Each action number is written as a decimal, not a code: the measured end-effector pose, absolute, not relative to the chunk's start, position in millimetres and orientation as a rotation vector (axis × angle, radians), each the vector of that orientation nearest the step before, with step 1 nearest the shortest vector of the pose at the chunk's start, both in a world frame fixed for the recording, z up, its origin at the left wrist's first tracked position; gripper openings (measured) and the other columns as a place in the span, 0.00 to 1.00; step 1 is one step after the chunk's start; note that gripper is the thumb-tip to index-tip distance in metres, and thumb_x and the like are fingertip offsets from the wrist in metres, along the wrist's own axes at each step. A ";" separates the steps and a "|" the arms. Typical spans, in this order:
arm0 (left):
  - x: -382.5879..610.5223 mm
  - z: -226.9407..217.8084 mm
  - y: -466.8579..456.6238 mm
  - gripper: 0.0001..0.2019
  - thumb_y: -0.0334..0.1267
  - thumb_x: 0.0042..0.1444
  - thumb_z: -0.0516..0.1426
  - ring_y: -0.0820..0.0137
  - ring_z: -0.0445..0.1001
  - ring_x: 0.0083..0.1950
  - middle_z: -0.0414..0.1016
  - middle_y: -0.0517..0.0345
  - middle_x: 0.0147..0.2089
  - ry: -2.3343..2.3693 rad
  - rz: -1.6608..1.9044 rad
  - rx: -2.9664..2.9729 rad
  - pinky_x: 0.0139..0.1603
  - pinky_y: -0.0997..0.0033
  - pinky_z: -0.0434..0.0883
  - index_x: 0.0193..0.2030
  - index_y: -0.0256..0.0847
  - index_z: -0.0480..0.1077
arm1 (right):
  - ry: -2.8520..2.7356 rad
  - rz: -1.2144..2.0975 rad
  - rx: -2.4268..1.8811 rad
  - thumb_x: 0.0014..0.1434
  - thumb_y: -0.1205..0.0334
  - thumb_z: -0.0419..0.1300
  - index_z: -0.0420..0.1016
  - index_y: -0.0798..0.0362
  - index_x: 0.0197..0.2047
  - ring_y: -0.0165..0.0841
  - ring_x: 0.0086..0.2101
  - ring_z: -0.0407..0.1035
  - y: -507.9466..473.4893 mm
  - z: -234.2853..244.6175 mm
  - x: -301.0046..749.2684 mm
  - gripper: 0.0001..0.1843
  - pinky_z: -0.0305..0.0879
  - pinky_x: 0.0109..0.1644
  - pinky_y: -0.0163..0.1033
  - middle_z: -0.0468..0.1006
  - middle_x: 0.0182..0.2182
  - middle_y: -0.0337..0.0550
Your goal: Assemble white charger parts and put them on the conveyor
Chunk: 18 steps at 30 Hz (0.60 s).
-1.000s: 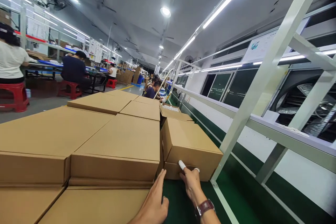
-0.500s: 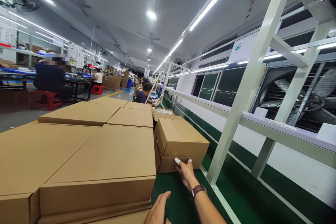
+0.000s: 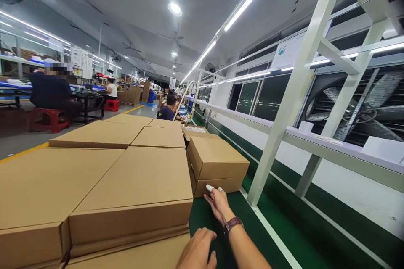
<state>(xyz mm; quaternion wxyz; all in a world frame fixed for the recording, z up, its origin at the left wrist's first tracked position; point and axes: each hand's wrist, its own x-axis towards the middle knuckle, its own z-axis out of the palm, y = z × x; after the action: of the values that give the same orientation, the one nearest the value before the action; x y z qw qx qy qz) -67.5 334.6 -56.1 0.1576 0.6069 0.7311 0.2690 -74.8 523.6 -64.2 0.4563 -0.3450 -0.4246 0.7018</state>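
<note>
Two closed cardboard boxes, a top one [image 3: 221, 157] and a lower one [image 3: 232, 185], stand stacked on the green work surface [image 3: 205, 214]. My right hand [image 3: 217, 204] reaches to the lower box's front, fingers stretched out and grasping nothing; white covers sit on two fingertips. Whether those tips touch the cardboard I cannot tell. A watch with a dark red strap [image 3: 232, 224] is on that wrist. Nearer to me, my left hand [image 3: 198, 248] is empty, its thumb apart from its loosely bent fingers, beside the large stacked carton [image 3: 132, 176].
More flat cartons [image 3: 97, 132] fill the left and reach back. Behind the two boxes lies an open box [image 3: 194, 129] of small white pieces. A pale metal frame post [image 3: 284, 122] rises at right. A person [image 3: 167, 111] sits farther along the line.
The view has shifted slightly. My right hand's fingers have drawn a little closer together at the lower box, and more of my left hand shows, raised near the carton's corner.
</note>
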 end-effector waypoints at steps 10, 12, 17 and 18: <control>-72.3 -52.6 339.2 0.18 0.28 0.60 0.57 0.50 0.74 0.64 0.79 0.42 0.59 2.099 0.525 1.804 0.67 0.54 0.72 0.56 0.35 0.77 | -1.041 1.748 -0.828 0.71 0.56 0.65 0.74 0.56 0.46 0.31 0.32 0.73 506.1 -39.9 -103.4 0.11 0.76 0.36 0.38 0.76 0.37 0.39; -69.9 -51.5 335.1 0.16 0.29 0.62 0.56 0.51 0.76 0.62 0.80 0.45 0.57 2.109 0.602 1.808 0.65 0.53 0.73 0.55 0.38 0.77 | -1.066 1.755 -0.840 0.70 0.58 0.65 0.74 0.56 0.46 0.32 0.34 0.74 503.8 -36.1 -86.7 0.10 0.77 0.38 0.39 0.76 0.38 0.40; -68.2 -52.1 336.2 0.13 0.32 0.65 0.54 0.54 0.80 0.55 0.83 0.47 0.51 2.136 0.690 1.845 0.59 0.54 0.75 0.49 0.40 0.79 | -1.122 1.724 -0.886 0.62 0.67 0.66 0.73 0.56 0.50 0.38 0.47 0.75 478.8 -19.2 -39.7 0.13 0.79 0.44 0.41 0.76 0.45 0.46; -70.5 -54.2 338.3 0.14 0.33 0.66 0.52 0.54 0.81 0.54 0.84 0.47 0.50 2.124 0.691 1.879 0.58 0.54 0.75 0.48 0.40 0.80 | -1.143 1.708 -0.890 0.59 0.68 0.67 0.74 0.56 0.50 0.39 0.48 0.75 471.1 -14.2 -29.9 0.16 0.80 0.45 0.41 0.76 0.47 0.48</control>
<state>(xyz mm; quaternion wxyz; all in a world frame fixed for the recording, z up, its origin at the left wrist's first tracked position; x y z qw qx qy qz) -70.5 338.3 -54.2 0.1112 0.6399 0.7231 0.2352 -29.9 471.1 -14.2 0.4357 -0.3576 -0.4594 0.6865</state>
